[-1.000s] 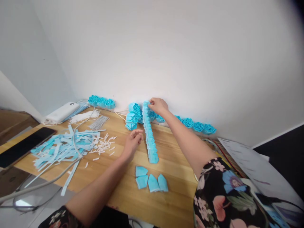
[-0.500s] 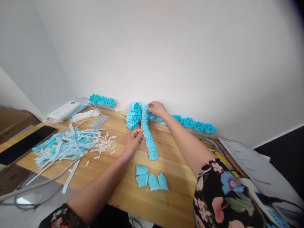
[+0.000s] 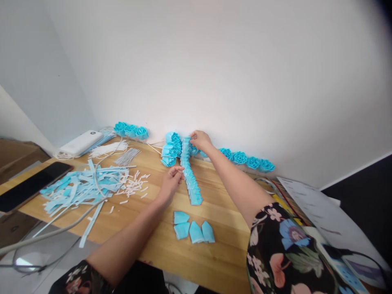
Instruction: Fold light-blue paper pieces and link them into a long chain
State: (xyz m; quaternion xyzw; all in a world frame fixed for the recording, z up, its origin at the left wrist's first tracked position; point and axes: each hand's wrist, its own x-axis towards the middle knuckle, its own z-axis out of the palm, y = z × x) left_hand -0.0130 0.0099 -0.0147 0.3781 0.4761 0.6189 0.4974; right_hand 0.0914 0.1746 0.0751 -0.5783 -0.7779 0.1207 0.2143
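Floral sleeves: the right one (image 3: 288, 245) fills the lower right corner; both forearms reach forward over the wooden tabletop (image 3: 228, 228).
Near edge: it runs under the left forearm; bare wood spreads between this edge and the petals, and on towards the right sleeve.
Loose petals: four pointed blue pieces (image 3: 196, 232), grouped just short of the chain's near end, wood showing between.
Left hand: (image 3: 170, 183) knuckles up, fingers curled, thumb and forefinger at the chain's left side; I cannot fairly tell whether they pinch it or only brush it.
Petal chain: overlapping blue petals (image 3: 192, 181), near end on the wood, running away between the hands to the right fingertips.
Right hand: (image 3: 201, 141) wrist bent, thumb and forefinger gripping the chain's far end.
Change: a second ago the chain ran nearly straight with its far end higher; now that end sits lower and the chain bends midway.
Left side: blue strips (image 3: 79, 183) and white snippets (image 3: 133, 184) crowd the wood beside the left forearm.
Far edge: a blue ruffled bundle (image 3: 170, 150) stands just left of the chain; rosettes (image 3: 239, 157) line the white wall (image 3: 214, 73), which bounds the reach.
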